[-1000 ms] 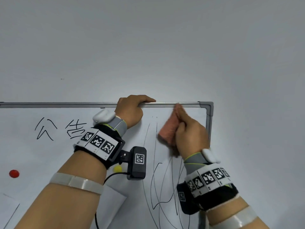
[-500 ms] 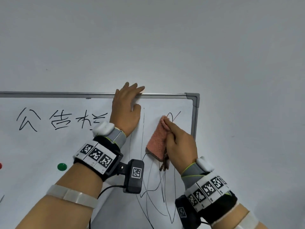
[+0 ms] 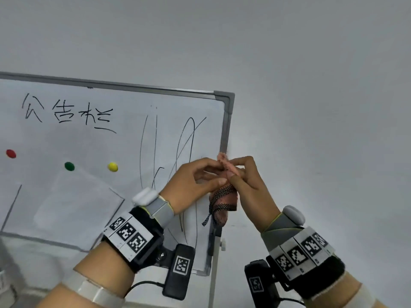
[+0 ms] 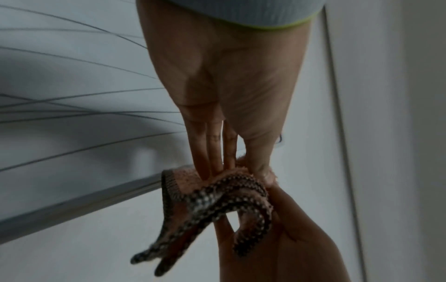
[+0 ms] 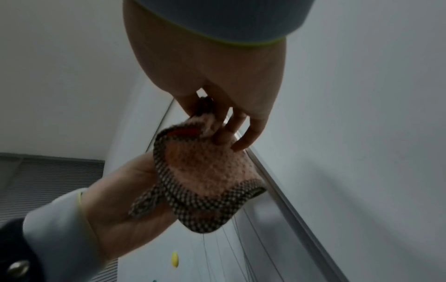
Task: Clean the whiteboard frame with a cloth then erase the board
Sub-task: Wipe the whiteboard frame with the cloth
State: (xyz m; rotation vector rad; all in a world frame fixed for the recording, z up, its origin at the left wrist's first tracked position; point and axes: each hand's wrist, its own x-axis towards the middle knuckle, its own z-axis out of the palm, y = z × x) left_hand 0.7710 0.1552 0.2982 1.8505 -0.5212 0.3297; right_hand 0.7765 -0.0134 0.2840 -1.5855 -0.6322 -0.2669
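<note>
While both hands meet in front of the board's right edge, the cloth [image 3: 224, 196] hangs between them — a pink, dark-edged rag, bunched at the top and trailing downward. The left hand [image 3: 191, 183] pinches its upper part with thumb against fingertips; the right hand [image 3: 244, 181] pinches the same bunched top from the other side, so neither hand is wide open and both grips are narrow and closed on fabric. In the left wrist view, the fingers [image 4: 212, 152] lie nearly straight down onto the folds, with the thumb pressing beside them. The cloth is off the whiteboard [image 3: 124, 152], not touching it as far as I can tell. The frame [image 3: 228, 121] runs upright just behind and slightly left of the cloth, so its long axis lies up-and-down, parallel to the way the rag hangs. The right hand sits nearer that side rail, and I judge the refolded cloth would go straight forward onto it. The scribbles [image 3: 169, 147] and writing [image 3: 66, 114] remain — erasing is not yet done.
</note>
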